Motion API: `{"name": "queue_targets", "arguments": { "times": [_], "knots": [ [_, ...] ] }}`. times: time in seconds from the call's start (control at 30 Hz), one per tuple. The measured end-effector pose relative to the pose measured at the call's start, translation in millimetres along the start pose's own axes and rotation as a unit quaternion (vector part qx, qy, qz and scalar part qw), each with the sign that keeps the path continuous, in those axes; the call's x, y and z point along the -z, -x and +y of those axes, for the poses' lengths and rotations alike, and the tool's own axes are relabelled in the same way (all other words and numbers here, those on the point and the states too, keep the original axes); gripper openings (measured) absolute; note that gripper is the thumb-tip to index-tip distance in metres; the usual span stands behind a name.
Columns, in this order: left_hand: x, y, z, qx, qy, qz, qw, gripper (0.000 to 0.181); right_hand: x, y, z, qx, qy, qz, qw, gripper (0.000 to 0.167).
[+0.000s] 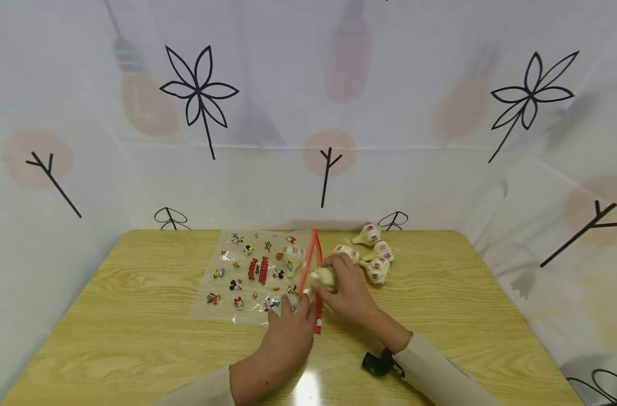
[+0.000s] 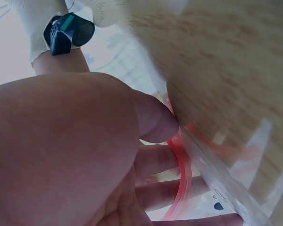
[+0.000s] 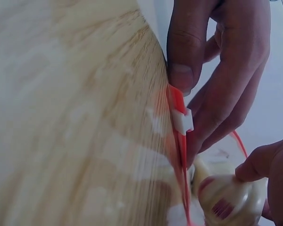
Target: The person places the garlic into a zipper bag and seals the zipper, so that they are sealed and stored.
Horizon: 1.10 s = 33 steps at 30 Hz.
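A clear zip bag (image 1: pixel 207 307) with cartoon prints and a red zip lies flat, its mouth facing right and parted. My left hand (image 1: pixel 290 335) holds the near part of the bag's mouth, its thumb by the red zip in the left wrist view. In my right hand (image 1: pixel 351 290) is a garlic bulb (image 1: pixel 322 276), pinched between thumb and fingers right at the mouth. The right wrist view shows that bulb (image 3: pixel 226 200) beside the red zip and its white slider (image 3: pixel 181 121). Another garlic bulb (image 1: pixel 293 254) shows through the plastic inside the bag.
Beyond my right hand, several garlic bulbs (image 1: pixel 377 269) lie clustered at the back right of the wooden table (image 1: pixel 136 332). A patterned white cloth (image 1: pixel 268 186) stands behind the table and along its sides. A black wrist camera (image 1: pixel 379 362) sits at my right sleeve.
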<state>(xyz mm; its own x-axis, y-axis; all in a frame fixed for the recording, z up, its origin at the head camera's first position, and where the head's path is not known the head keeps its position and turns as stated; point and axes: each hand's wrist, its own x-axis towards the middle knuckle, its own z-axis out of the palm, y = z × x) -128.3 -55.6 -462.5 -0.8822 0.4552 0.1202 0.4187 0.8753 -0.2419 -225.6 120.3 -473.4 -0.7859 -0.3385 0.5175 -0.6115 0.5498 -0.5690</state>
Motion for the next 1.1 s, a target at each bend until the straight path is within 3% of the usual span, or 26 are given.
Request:
{"name": "queue_targets", "arguments": {
  "times": [0.17, 0.6, 1.1],
  "knots": [
    [0.1, -1.3, -0.4, 0.002, 0.004, -0.009, 1.0, 0.049, -2, -3.3, -2, -0.005, -0.016, -0.003, 0.9999, 0.043],
    [-0.1, -0.6, -0.5, 0.0, 0.019, 0.002, 0.9998, 0.048, -14, -10.2, -2, 0.006, -0.057, 0.001, 0.9983, 0.042],
    [1.9, -0.3, -1.5, -0.005, 0.009, -0.005, 0.9999, 0.049, -28, -10.9, -2, -0.06, -0.096, -0.02, 0.9934, 0.054]
  ]
}}
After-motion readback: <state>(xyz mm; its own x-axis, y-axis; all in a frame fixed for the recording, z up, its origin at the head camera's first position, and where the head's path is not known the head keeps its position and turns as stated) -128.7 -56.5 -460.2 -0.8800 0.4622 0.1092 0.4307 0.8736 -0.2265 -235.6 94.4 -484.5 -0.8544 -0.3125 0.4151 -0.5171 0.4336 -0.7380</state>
